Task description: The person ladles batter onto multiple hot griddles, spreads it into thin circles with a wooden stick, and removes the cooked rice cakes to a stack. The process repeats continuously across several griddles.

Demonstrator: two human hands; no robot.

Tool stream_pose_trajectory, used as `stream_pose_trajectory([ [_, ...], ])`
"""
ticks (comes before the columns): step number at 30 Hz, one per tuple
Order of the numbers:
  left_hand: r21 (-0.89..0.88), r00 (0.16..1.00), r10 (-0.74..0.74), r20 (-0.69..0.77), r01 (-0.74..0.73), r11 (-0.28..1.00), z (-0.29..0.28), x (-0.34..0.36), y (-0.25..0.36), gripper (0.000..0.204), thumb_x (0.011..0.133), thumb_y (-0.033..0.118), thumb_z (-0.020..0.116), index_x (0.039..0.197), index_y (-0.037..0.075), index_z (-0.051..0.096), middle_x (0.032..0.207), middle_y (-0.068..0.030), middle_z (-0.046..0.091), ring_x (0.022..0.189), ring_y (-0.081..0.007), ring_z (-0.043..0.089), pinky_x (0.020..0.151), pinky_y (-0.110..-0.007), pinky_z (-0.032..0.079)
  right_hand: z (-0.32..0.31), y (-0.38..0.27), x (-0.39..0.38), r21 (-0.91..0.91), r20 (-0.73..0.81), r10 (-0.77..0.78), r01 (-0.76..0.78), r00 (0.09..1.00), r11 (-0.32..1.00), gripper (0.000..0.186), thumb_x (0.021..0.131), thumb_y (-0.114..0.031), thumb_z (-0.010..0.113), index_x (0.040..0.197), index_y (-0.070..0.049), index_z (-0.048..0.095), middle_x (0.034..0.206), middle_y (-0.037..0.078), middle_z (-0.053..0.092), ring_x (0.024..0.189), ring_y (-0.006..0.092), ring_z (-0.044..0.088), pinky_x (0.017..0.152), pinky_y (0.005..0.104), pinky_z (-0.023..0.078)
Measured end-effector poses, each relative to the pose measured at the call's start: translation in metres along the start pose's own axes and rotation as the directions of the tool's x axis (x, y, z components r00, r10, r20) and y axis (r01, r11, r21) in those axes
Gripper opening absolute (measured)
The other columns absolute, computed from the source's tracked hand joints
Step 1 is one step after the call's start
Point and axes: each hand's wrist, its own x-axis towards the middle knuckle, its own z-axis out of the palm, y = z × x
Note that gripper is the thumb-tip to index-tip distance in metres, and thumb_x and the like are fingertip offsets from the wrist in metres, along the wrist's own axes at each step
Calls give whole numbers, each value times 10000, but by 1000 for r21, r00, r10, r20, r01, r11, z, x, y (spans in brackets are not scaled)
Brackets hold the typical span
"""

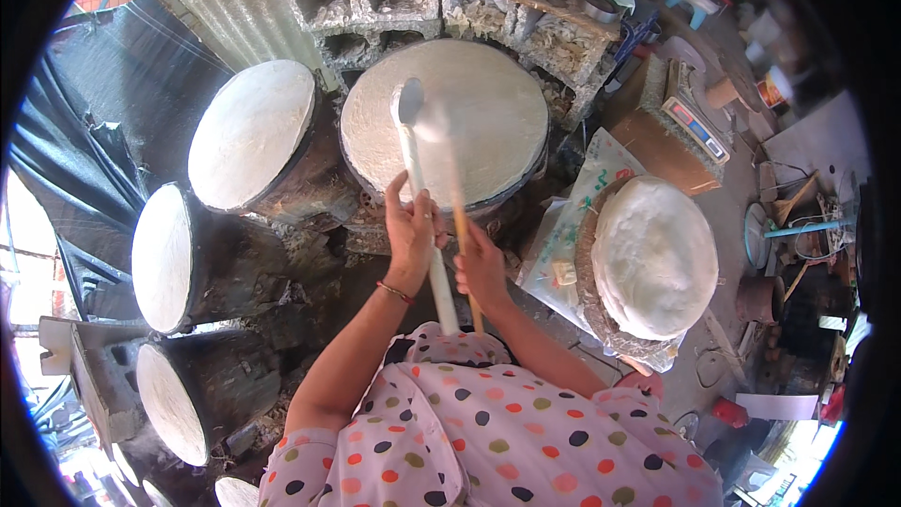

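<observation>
My left hand (410,237) is closed round the pale handle of a long tool with a grey oval head (410,101). Beside it, my right hand (481,270) grips a wooden-handled stick (461,225), whose whitish far end is smeared by motion. Both tool heads are over the broad white top of a large round drum-like stand (497,103); whether they touch it I cannot tell. To the right, a thick, soft-looking white round mass (657,258) rests on a round brown base (589,272).
More drum-like stands with white tops (251,136) line the left side, one (161,258) nearer me and another (174,404) below. Rough hollow blocks (399,14) form a ledge behind. A printed plastic sheet (596,178) and a scale with a display (694,127) are at right.
</observation>
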Motion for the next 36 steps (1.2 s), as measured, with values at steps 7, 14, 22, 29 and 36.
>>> stream_pose_trajectory([
  [7, -887, 893, -50, 448, 450, 104, -25, -17, 98, 180, 988, 142, 461, 863, 27, 401, 647, 5, 392, 460, -38, 378, 373, -186, 375, 7, -29, 17, -385, 33, -616, 579, 787, 719, 374, 948, -205, 551, 1313, -124, 543, 584, -72, 432, 473, 16, 398, 408, 197, 358],
  [14, -821, 822, -33, 569, 570, 25, -58, -31, 106, 206, 984, 168, 480, 852, 18, 426, 661, 13, 373, 457, -47, 353, 347, -176, 360, -23, -1, 27, -662, 161, -681, 590, 714, 462, 301, 923, -161, 579, 1213, -93, 620, 733, -3, 594, 528, 18, 460, 491, 179, 375],
  [22, -938, 955, -147, 256, 283, 202, -161, -80, 123, 136, 981, 151, 470, 945, 28, 425, 724, -14, 381, 479, -60, 353, 327, -183, 351, 16, 27, -50, -666, 201, -180, 269, 963, 696, 405, 845, -153, 626, 1247, -115, 598, 823, 41, 657, 618, 95, 560, 609, 264, 480],
  [29, -926, 981, -22, -193, -175, 334, -270, -130, 147, 143, 971, 119, 482, 1105, 93, 439, 770, -7, 384, 505, -42, 337, 332, -159, 333, 131, 33, -34, -135, 246, -88, 124, 965, 983, 354, 986, -318, 459, 1086, -17, 616, 629, -25, 450, 534, 95, 457, 517, 245, 414],
  [36, -772, 847, 93, -523, -517, 371, -344, -190, 166, 110, 987, 147, 482, 1057, 72, 444, 765, 6, 362, 507, -24, 323, 335, -142, 312, 222, 39, 15, -216, 436, -97, 209, 894, 954, 436, 980, -398, 473, 1199, -33, 565, 723, 16, 563, 621, 124, 549, 547, 264, 443],
])
